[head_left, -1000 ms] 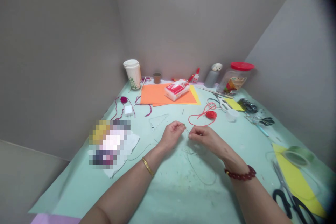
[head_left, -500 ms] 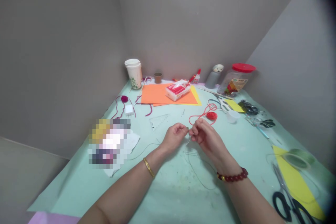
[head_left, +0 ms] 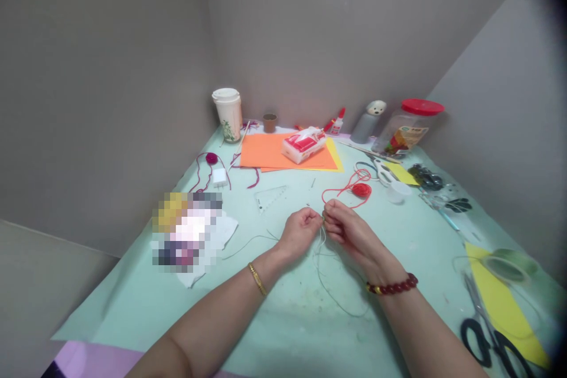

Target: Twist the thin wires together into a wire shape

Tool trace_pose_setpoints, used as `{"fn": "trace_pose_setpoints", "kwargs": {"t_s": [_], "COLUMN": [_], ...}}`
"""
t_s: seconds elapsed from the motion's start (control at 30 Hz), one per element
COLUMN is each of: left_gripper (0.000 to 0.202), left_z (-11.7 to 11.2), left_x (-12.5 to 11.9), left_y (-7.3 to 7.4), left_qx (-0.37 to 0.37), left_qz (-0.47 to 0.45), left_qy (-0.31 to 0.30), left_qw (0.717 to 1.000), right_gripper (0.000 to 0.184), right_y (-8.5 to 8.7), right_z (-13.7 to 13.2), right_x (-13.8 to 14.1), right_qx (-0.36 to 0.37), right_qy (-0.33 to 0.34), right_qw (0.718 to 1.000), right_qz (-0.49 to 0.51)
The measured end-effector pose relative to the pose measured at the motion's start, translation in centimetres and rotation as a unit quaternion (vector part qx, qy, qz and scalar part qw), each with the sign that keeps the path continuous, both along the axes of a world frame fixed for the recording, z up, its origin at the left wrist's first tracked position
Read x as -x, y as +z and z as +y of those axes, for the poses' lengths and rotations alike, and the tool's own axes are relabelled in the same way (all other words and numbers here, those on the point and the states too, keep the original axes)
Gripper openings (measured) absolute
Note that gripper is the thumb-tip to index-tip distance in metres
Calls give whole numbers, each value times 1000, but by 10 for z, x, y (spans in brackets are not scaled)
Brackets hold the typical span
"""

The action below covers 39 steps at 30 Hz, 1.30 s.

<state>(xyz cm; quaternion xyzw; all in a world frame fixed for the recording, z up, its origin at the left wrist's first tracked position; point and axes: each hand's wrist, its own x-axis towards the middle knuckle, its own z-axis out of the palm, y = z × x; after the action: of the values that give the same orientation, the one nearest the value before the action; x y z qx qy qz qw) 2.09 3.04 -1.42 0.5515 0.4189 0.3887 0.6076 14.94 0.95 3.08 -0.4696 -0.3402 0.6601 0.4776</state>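
Observation:
My left hand [head_left: 302,230] and my right hand [head_left: 345,223] meet fingertip to fingertip above the middle of the table. Both are closed in a pinch on a thin greenish cord [head_left: 322,236]. Loose strands of it hang below the fingers and curl over the tabletop; one end trails out to the left under my left wrist. Whatever lies right between the fingertips is too small to make out. Just beyond my right hand lies a ball of red cord [head_left: 362,190]. A clear set square [head_left: 271,198] rests beyond my left hand.
Black-handled scissors [head_left: 489,331] lie by yellow paper [head_left: 509,307] and a tape roll [head_left: 507,266] at right. Orange sheets [head_left: 261,152] under a tissue pack [head_left: 303,144], a lidded cup [head_left: 228,115] and a red-lidded jar [head_left: 405,130] stand at the back. A pixelated patch covers something at left.
My fingertips have come closer together, and the fingers of my right hand have curled in more tightly. The hanging cord has shifted. The whole view has moved slightly.

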Motion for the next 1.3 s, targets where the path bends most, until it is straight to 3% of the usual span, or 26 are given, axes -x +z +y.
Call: {"fn": "trace_pose_setpoints", "kwargs": {"t_s": [0.17,0.23,0.33,0.4,0.47,0.53,0.63,0.83,1.3], "left_gripper": [20,22,23,25,28,30,33,32,32], "left_z": [5,7,9,10,11,11,11,11,12], "left_x": [0,1,4,5,7,8,9,9,11], "left_y": [-1,0,3,6,9,11,13,13,12], "left_qx": [9,14,23,23,20,20,20,18,25], "left_qz": [4,-3,-17,-21,-24,-32,-47,-65,-71], "left_qy": [1,11,27,33,34,27,17,21,-4], "left_qw": [1000,1000,999,999,999,999,999,998,997], "right_gripper": [36,31,26,25,26,29,34,30,26], "right_y": [-2,-1,3,6,7,6,2,0,8], "right_z": [2,4,7,7,7,7,7,3,4], "right_x": [-6,-17,-39,-50,-54,-49,-33,-13,-37], "right_qx": [-15,-40,-39,-17,-15,-43,-80,-52,-24], "right_qy": [-22,-19,-14,32,93,106,73,128,132], "right_qw": [997,998,986,950,927,932,951,956,945], "right_qz": [67,38,-163,-310,-364,-343,-291,-261,-299]}}
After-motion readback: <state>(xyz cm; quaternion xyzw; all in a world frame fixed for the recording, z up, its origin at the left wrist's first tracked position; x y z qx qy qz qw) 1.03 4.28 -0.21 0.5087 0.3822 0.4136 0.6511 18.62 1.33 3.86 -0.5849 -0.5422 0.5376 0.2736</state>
